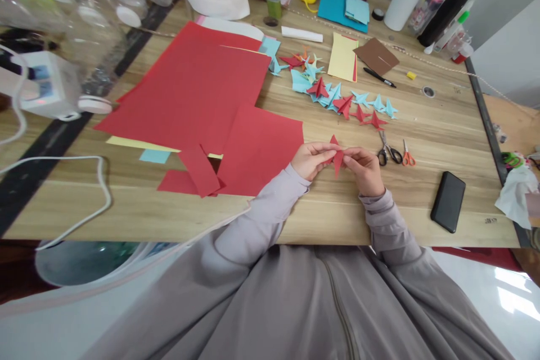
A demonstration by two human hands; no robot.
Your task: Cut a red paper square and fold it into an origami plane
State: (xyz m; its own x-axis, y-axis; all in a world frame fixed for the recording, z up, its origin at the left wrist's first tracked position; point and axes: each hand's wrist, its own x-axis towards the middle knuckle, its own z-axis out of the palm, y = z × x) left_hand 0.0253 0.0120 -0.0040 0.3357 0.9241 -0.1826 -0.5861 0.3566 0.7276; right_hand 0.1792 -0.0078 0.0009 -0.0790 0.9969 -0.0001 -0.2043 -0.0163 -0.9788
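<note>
Between my two hands is a small folded piece of red paper (336, 162), pointed at its top and bottom, held just above the table near its front. My left hand (313, 160) pinches its left side with thumb and fingers. On the right side, my right hand (365, 170) grips it the same way. Beyond my hands lies a group of folded paper cranes, some light blue (332, 94) and some red (343, 106). Large red paper sheets (202, 90) are spread to the left, with cut red strips (199, 171) at their front.
Black scissors (390, 152) and orange scissors (408, 156) lie right of my hands, a black phone (448, 201) farther right. Yellow paper (342, 57), brown paper (376, 56) and a black pen (379, 77) lie farther back. Plastic bottles (90, 28) and a white cable (103, 185) are at left.
</note>
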